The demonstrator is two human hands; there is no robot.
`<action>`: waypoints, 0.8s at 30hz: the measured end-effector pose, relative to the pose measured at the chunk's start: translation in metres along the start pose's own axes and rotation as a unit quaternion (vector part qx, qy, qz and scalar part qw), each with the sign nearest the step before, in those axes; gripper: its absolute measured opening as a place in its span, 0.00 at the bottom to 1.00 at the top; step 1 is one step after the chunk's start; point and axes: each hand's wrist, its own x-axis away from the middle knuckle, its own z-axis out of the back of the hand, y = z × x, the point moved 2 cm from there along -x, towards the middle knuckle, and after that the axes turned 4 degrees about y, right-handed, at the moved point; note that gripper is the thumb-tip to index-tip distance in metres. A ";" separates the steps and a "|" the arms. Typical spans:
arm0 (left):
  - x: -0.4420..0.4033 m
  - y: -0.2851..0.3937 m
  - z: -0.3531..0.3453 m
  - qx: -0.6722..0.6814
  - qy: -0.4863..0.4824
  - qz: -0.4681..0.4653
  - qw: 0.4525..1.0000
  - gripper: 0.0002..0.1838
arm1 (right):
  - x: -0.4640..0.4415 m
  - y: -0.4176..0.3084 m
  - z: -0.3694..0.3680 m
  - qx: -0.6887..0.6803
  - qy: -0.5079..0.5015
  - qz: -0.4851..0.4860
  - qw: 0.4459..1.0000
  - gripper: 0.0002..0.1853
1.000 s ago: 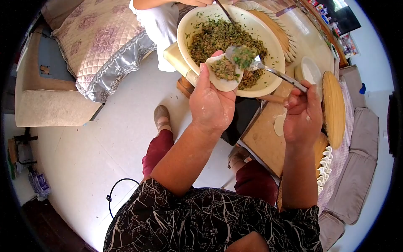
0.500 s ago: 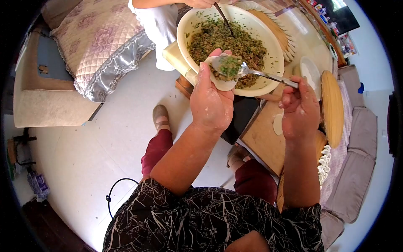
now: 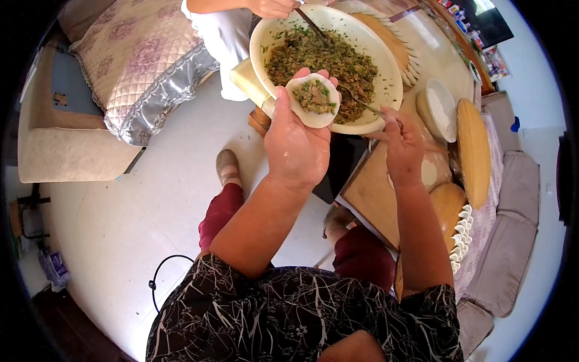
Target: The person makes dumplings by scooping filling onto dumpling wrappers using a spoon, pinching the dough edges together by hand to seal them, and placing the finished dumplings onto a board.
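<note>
A round dumpling wrapper (image 3: 321,120) lies in my left hand (image 3: 298,151), cupped on the fingers with the thumb at its edge. On its middle sits a mound of green-flecked filling (image 3: 314,96). My right hand (image 3: 404,148) grips a metal spoon (image 3: 370,108) by the handle; the spoon's head is down in the filling inside the large cream bowl (image 3: 389,78). Beyond, another person's hand (image 3: 272,8) holds a dark utensil (image 3: 311,25) that dips into the same bowl.
A container of white flour (image 3: 445,111) stands right of the bowl. Another wrapper (image 3: 428,173) lies on the wooden board (image 3: 375,192). Dumplings (image 3: 462,238) line a round wooden tray (image 3: 446,208); more edge a far tray (image 3: 386,36). A round board (image 3: 474,154) stands nearby.
The spoon has left the wrapper and gone down into the bowl, leaving filling on the wrapper. My right hand moved left; the other person's hand and utensil shifted left.
</note>
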 end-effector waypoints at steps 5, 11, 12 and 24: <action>0.021 -0.008 -0.012 -0.002 -0.019 0.062 0.998 0.25 | 0.027 -0.062 0.013 0.197 0.017 0.230 0.953 0.14; 0.074 -0.019 -0.022 -0.016 -0.024 0.156 0.987 0.25 | 0.091 -0.094 0.027 0.244 -0.035 0.304 0.920 0.21; 0.082 -0.019 -0.024 -0.019 -0.034 0.173 0.984 0.25 | 0.099 -0.095 0.030 0.254 -0.034 0.297 0.920 0.22; 0.185 -0.030 -0.039 -0.097 -0.064 0.274 0.955 0.26 | 0.182 -0.115 0.098 0.294 0.048 0.384 0.874 0.17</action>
